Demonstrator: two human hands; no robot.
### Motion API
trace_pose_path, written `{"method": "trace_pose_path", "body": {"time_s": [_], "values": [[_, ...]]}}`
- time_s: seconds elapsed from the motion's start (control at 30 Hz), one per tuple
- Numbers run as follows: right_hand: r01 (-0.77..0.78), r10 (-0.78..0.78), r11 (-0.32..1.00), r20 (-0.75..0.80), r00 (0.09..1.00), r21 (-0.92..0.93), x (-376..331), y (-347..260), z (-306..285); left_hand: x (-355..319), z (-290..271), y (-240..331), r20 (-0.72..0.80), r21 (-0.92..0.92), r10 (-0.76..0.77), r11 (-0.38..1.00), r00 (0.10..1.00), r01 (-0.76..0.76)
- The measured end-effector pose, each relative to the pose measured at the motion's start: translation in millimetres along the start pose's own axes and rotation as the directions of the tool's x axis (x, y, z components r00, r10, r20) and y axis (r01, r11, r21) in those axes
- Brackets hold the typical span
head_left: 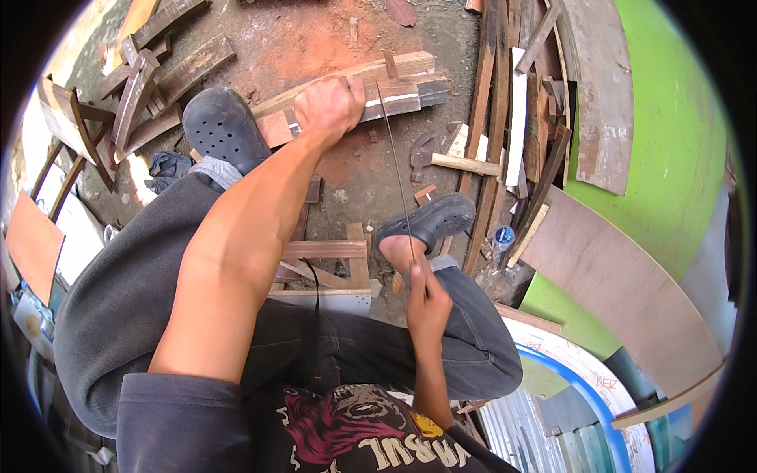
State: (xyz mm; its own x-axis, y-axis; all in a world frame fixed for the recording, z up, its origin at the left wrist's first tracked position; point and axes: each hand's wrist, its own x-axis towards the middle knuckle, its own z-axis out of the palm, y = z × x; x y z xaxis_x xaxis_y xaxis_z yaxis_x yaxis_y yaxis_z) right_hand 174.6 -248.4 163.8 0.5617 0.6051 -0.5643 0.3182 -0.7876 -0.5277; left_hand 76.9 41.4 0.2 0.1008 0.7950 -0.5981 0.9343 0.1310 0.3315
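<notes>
My left hand is closed in a fist over a short wooden board on the ground, pressing on its left part. That board has a white stripe and a dark right end, and a longer pale plank lies along its far side. Nearer my body, my right hand is wrapped around the handle end of a handsaw. Its blade shows almost edge-on as a thin line, reaching away to the board right of my left hand. How deep the teeth sit in the wood cannot be made out.
A hammer lies right of the saw, beyond my right shoe. Long timber strips run along the right, beside a curved plywood sheet. Wood offcuts are piled at far left. A small wooden frame sits between my legs.
</notes>
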Motion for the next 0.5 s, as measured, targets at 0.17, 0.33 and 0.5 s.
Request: {"method": "trace_pose_path", "body": {"time_s": [0.17, 0.33, 0.5], "values": [[0.104, -0.105, 0.994, 0.041, 0.994, 0.022, 86, -28, 37, -1, 8, -6, -0.071, 0.044, 0.03, 0.999, 0.997, -0.027], [0.003, -0.002, 1.0, 0.053, 0.999, -0.018, 101, -48, 46, -6, -7, 5, 0.025, 0.035, 0.015, 0.999, 1.0, -0.016], [-0.05, 0.049, 0.999, 0.056, 0.997, 0.012, 3, 2, -2, 0, 6, -2, -0.021, 0.042, 0.004, 0.999, 1.0, -0.003]]}}
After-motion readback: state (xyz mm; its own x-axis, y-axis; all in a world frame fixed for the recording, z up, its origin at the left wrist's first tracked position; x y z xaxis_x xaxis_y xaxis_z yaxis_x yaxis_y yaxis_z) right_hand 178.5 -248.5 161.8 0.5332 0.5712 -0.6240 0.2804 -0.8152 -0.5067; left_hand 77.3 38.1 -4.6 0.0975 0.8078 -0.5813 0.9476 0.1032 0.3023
